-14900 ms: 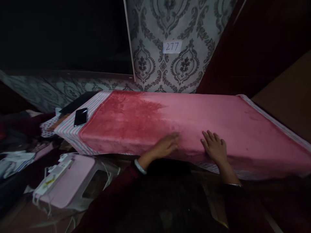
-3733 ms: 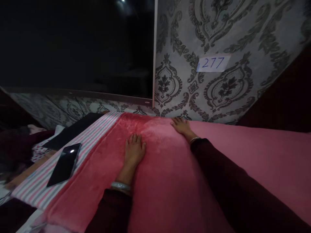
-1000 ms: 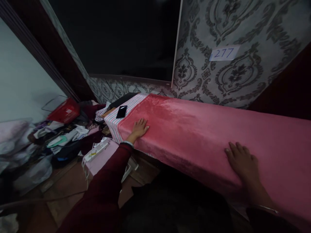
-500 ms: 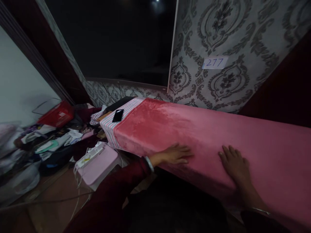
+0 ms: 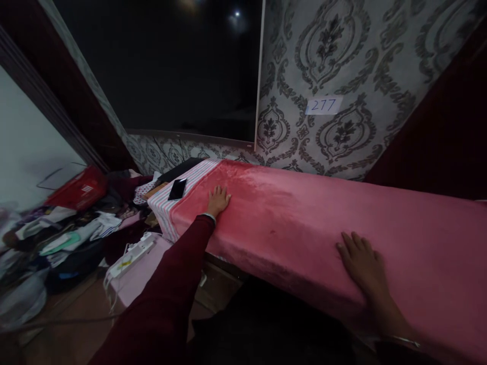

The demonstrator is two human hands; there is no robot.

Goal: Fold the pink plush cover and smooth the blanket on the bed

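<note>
A plush pink cloth (image 5: 297, 223) is draped over a long, low piece of furniture and hangs down its front. My left hand (image 5: 218, 199) lies flat on its darker red patch near the left end, fingers slightly spread. Farther right, my right hand (image 5: 361, 261) rests palm down on the cloth near the front edge, fingers out. Neither hand holds anything. Beyond the cloth's left border shows a striped cloth (image 5: 162, 203), and on it lies a black phone (image 5: 177, 189), a short way left of my left hand.
A large dark television (image 5: 163, 66) hangs on the patterned wall, beside a paper marked 277 (image 5: 323, 105). At the left are a red basket (image 5: 79, 190) and heaped clothes (image 5: 91, 228). A power strip (image 5: 133, 256) lies on a pale pink box (image 5: 146, 271).
My left hand has slid left and away from me across the pink cloth, from the front edge towards the phone. My right hand stays in about the same place. The view has shifted slightly.
</note>
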